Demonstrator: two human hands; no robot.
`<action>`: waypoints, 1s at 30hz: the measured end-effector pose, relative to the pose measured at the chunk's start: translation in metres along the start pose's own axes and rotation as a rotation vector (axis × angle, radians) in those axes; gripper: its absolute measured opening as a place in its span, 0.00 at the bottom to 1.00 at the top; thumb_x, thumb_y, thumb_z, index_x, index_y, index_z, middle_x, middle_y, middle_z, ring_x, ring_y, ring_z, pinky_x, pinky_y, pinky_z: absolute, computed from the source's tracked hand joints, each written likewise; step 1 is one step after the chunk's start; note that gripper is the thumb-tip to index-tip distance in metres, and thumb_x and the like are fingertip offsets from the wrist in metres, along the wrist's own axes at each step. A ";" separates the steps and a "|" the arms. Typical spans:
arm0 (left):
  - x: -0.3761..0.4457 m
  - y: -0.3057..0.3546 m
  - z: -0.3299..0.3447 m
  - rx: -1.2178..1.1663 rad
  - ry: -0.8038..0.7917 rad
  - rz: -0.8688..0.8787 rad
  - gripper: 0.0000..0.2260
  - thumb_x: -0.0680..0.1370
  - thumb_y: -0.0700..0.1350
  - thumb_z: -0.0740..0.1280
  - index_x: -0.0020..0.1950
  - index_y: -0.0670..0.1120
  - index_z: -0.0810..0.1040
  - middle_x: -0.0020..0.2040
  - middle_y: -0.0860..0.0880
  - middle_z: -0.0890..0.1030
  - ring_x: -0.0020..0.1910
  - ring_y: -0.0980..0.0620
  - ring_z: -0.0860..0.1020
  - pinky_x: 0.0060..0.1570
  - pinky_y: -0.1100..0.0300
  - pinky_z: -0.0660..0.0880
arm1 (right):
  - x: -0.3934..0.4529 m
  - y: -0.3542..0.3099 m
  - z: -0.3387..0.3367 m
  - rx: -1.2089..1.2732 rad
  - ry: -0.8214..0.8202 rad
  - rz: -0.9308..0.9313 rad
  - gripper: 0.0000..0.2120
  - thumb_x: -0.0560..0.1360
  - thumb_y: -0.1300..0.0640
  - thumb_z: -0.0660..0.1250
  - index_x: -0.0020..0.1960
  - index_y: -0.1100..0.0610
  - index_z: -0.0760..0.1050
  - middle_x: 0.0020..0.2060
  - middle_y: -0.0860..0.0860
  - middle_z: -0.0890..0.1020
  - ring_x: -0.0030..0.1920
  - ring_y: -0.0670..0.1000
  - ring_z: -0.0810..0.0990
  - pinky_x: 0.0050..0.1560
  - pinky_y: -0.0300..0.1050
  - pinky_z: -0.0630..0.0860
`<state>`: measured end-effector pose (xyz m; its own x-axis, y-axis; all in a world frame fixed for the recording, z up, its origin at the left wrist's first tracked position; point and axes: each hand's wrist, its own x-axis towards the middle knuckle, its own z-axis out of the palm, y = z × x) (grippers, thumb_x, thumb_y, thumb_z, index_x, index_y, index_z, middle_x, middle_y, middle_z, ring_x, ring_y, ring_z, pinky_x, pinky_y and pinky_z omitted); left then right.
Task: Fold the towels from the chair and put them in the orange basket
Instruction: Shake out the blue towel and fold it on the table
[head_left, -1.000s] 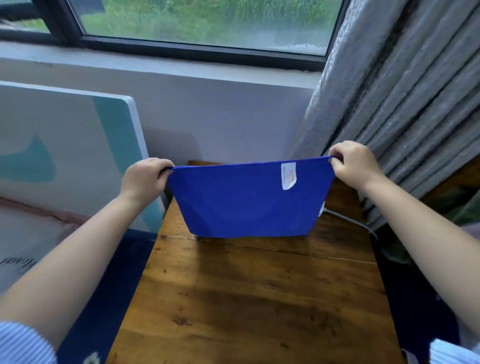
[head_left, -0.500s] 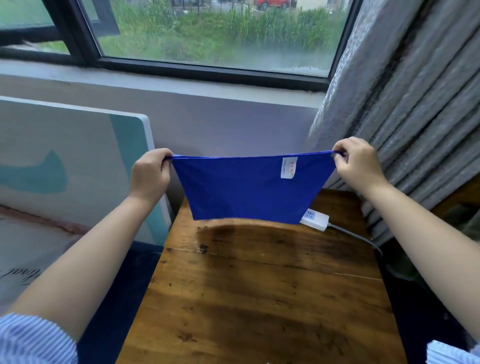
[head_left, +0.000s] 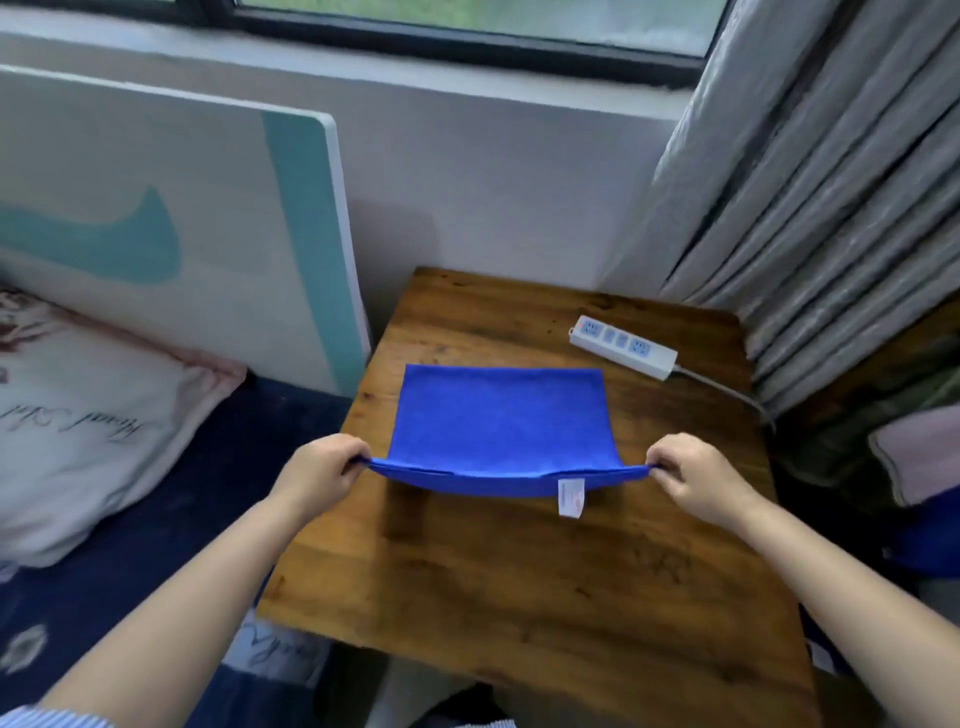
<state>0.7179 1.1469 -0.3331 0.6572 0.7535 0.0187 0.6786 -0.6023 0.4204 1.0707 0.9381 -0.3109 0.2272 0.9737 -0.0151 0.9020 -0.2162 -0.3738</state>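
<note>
Left hand (head_left: 322, 470) and right hand (head_left: 693, 475) fingers pinch the blue towel (head_left: 498, 421) corners; uneven lowering onto table (head_left: 545, 587) likely skews the fold.

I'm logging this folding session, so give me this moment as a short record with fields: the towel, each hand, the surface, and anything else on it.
towel: blue cloth towel, far part lying on the table, near edge lifted, white tag hanging
left hand: pinches near left corner
right hand: pinches near right corner
surface: brown wooden table
also on it: white power strip, beyond the towel, apart from it
basket: not in view
</note>
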 end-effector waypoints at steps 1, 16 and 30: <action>-0.012 0.000 0.008 0.003 -0.016 -0.030 0.05 0.71 0.32 0.69 0.45 0.37 0.82 0.44 0.42 0.83 0.45 0.42 0.81 0.45 0.55 0.75 | -0.010 0.000 0.010 0.006 -0.046 0.014 0.02 0.68 0.72 0.68 0.39 0.67 0.78 0.34 0.53 0.75 0.41 0.58 0.76 0.39 0.35 0.58; -0.127 0.013 0.049 -0.045 -0.291 -0.279 0.05 0.76 0.38 0.65 0.49 0.42 0.79 0.49 0.47 0.79 0.49 0.48 0.76 0.47 0.59 0.70 | -0.127 -0.017 0.070 0.074 -0.175 0.154 0.04 0.71 0.69 0.65 0.44 0.68 0.77 0.45 0.61 0.81 0.50 0.61 0.77 0.48 0.43 0.65; -0.123 -0.010 0.055 0.130 -0.539 0.121 0.09 0.63 0.35 0.74 0.32 0.44 0.74 0.30 0.53 0.72 0.38 0.47 0.79 0.31 0.62 0.63 | -0.130 -0.021 0.100 0.020 -0.365 0.219 0.19 0.63 0.72 0.62 0.31 0.49 0.62 0.34 0.51 0.71 0.42 0.57 0.75 0.38 0.44 0.65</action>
<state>0.6486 1.0458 -0.3890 0.7840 0.4564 -0.4207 0.6006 -0.7291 0.3282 0.9856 0.8230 -0.3939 0.2648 0.8671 -0.4219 0.8386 -0.4231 -0.3431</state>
